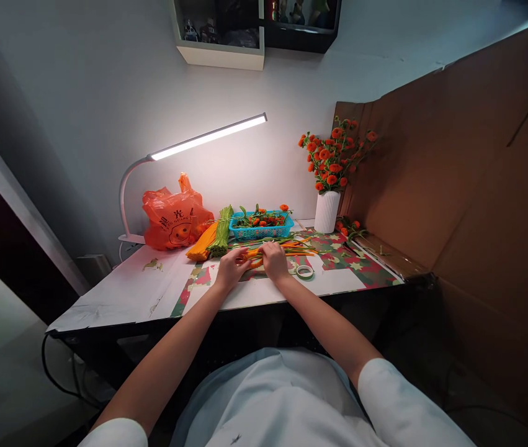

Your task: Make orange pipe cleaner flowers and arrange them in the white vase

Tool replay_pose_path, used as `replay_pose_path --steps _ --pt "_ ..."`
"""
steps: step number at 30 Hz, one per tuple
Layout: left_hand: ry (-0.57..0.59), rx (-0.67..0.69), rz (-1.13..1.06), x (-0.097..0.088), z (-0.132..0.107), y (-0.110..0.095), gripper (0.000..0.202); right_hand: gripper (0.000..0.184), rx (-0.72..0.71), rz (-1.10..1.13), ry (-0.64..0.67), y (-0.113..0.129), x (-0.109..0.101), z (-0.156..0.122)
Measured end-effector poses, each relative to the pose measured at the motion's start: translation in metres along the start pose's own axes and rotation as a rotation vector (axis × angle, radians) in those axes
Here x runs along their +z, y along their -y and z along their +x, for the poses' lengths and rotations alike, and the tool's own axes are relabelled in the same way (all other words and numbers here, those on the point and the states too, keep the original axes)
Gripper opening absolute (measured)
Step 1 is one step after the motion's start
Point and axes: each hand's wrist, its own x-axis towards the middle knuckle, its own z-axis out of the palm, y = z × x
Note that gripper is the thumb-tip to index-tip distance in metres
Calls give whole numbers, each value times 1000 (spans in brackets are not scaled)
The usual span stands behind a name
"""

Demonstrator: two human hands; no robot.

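Note:
Close together over the table, my left hand (234,267) and my right hand (273,259) both have their fingers pinched. Between them curves a bent orange pipe cleaner (257,264), gripped from both sides; the fingertips partly hide it. Loose orange and green pipe cleaners (298,248) lie just beyond and to the right of my right hand. A roll of green tape (305,271) rests on the table right of that hand. Behind my left hand lie a bundle of orange pipe cleaners (203,243) and a bundle of green pipe cleaners (221,233).
A blue basket (262,233) holds orange flowers with green stems. Further right stands a white ribbed vase (327,212) of orange flowers. An orange plastic bag (175,217) sits at left under a lit desk lamp (210,135). Cardboard (454,161) walls off the right side.

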Motion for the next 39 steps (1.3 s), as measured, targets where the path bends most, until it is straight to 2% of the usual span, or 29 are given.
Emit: replay_pose_path --steps 2,5,11,20,25,31,39 --pt "-11 -72 -58 0 0 1 28 25 34 40 -21 -1 2 0" --pt "-40 -84 -72 -2 0 1 18 25 34 34 -15 -3 1 1" --pt "-40 13 58 -4 -1 -4 14 27 -5 -45 14 -3 -7 0" --pt "30 143 115 -2 -1 -8 14 23 -92 -113 35 -2 -7 -1" --pt "16 124 105 -2 0 -8 14 23 -107 0 2 0 -4 -1" --pt "-108 8 42 -2 0 -7 17 23 -4 224 -164 -2 4 -2" --pt "-39 1 -43 -3 -1 -10 23 20 127 428 -131 -8 15 0"
